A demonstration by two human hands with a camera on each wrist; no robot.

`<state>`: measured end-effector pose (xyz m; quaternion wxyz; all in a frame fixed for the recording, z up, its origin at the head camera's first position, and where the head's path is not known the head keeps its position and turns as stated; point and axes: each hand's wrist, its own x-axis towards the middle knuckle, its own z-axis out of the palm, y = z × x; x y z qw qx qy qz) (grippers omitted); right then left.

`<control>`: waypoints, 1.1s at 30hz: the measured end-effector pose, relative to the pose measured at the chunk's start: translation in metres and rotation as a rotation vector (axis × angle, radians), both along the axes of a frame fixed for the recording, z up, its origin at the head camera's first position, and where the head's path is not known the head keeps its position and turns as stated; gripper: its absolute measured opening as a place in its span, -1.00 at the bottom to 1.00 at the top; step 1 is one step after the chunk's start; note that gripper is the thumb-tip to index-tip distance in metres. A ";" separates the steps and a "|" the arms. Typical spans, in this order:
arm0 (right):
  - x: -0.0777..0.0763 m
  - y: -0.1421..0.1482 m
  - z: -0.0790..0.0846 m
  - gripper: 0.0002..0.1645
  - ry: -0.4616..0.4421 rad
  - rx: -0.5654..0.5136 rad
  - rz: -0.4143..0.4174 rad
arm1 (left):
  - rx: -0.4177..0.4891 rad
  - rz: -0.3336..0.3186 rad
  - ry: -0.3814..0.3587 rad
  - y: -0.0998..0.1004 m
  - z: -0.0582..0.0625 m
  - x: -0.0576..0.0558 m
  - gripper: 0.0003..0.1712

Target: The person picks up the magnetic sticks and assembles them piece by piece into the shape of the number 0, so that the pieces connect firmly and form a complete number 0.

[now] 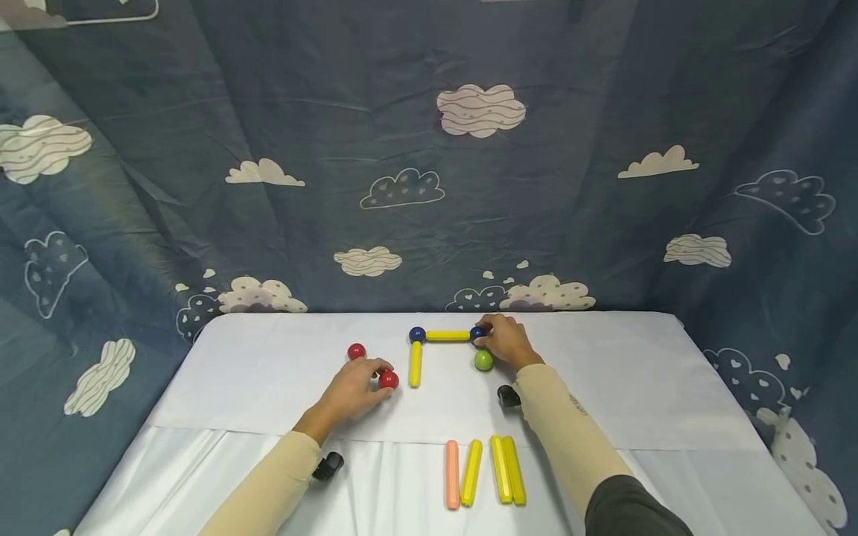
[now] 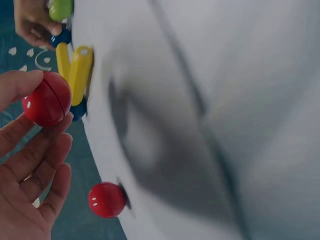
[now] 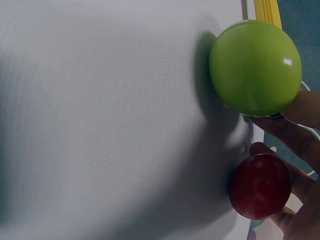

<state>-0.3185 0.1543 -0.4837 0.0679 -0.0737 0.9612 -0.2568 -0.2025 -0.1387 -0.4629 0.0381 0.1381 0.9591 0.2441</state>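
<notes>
My left hand (image 1: 351,387) pinches a red ball (image 2: 47,100) between thumb and fingertips. Another red ball (image 1: 357,351) lies just beyond that hand. At the far side of the table, my right hand (image 1: 506,341) grips a blue ball (image 1: 477,334) at the right end of a yellow rod (image 1: 447,336). A second blue ball (image 1: 417,335) joins this rod's left end to another yellow rod (image 1: 415,366) pointing toward me. Close below the right fingers sits a green ball (image 3: 256,68). Beside the right fingers in the right wrist view is a dark red ball (image 3: 260,186), hidden in the head view.
Near the front of the white-covered table (image 1: 268,387) lie an orange-pink rod (image 1: 452,475) and several yellow rods (image 1: 472,473). A dark cloud-patterned curtain (image 1: 322,223) hangs behind and at both sides. Small black devices (image 1: 509,395) sit at my wrists.
</notes>
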 end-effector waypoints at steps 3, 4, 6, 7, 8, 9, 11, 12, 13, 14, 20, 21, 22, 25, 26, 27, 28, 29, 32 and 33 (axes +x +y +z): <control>-0.002 0.001 0.000 -0.54 -0.004 0.005 -0.013 | 0.007 -0.029 -0.025 0.001 -0.005 0.007 -0.59; -0.002 0.001 -0.001 -0.54 -0.008 0.005 -0.017 | 0.014 -0.038 -0.032 0.002 -0.007 0.009 -0.59; -0.003 0.001 -0.001 -0.53 -0.010 0.006 -0.017 | 0.033 -0.057 -0.039 0.004 -0.011 0.012 -0.58; -0.003 0.000 -0.001 -0.53 -0.011 0.004 -0.019 | 0.037 -0.074 -0.031 0.005 -0.013 0.013 -0.58; -0.003 0.000 -0.002 -0.53 -0.008 0.005 -0.017 | 0.045 -0.084 -0.029 0.006 -0.015 0.014 -0.58; -0.003 0.000 -0.002 -0.53 -0.006 0.005 -0.016 | 0.051 -0.096 -0.024 0.007 -0.017 0.015 -0.58; -0.003 -0.001 -0.003 -0.54 -0.007 0.001 -0.008 | 0.058 -0.111 -0.018 0.008 -0.020 0.016 -0.58; -0.003 -0.001 -0.003 -0.54 -0.008 -0.001 -0.003 | 0.060 -0.114 -0.018 0.009 -0.021 0.016 -0.59; -0.003 -0.001 -0.004 -0.54 -0.009 -0.002 0.000 | 0.062 -0.117 -0.018 0.010 -0.023 0.016 -0.59; -0.003 -0.001 -0.004 -0.54 -0.010 -0.004 0.001 | 0.065 -0.113 -0.022 0.011 -0.024 0.016 -0.59; -0.003 0.000 -0.001 -0.54 -0.009 -0.003 -0.017 | 0.097 -0.090 -0.045 0.020 -0.030 0.011 -0.62; -0.002 0.000 0.000 -0.54 -0.011 -0.004 -0.018 | 0.105 -0.080 -0.054 0.021 -0.030 0.010 -0.62; -0.002 -0.001 0.001 -0.54 -0.014 -0.008 -0.017 | 0.112 -0.069 -0.058 0.022 -0.031 0.009 -0.64; -0.003 -0.001 0.001 -0.54 -0.020 -0.021 -0.025 | 0.132 -0.044 -0.066 0.025 -0.034 0.005 -0.65; -0.003 -0.001 0.001 -0.54 -0.018 -0.022 -0.027 | 0.142 -0.040 -0.069 0.026 -0.034 0.004 -0.65; -0.004 0.000 0.001 -0.54 -0.017 -0.024 -0.029 | 0.145 -0.037 -0.070 0.027 -0.034 0.004 -0.65; -0.004 0.000 0.000 -0.54 -0.017 -0.027 -0.032 | 0.149 -0.037 -0.070 0.027 -0.035 0.003 -0.64; -0.004 0.000 0.000 -0.54 -0.016 -0.028 -0.029 | 0.150 -0.034 -0.077 0.028 -0.035 0.002 -0.64; -0.004 0.001 -0.001 -0.54 -0.029 -0.038 -0.027 | 0.156 -0.023 -0.097 0.029 -0.035 0.001 -0.61; -0.004 0.001 -0.001 -0.54 -0.032 -0.040 -0.027 | 0.159 -0.020 -0.102 0.030 -0.036 0.001 -0.61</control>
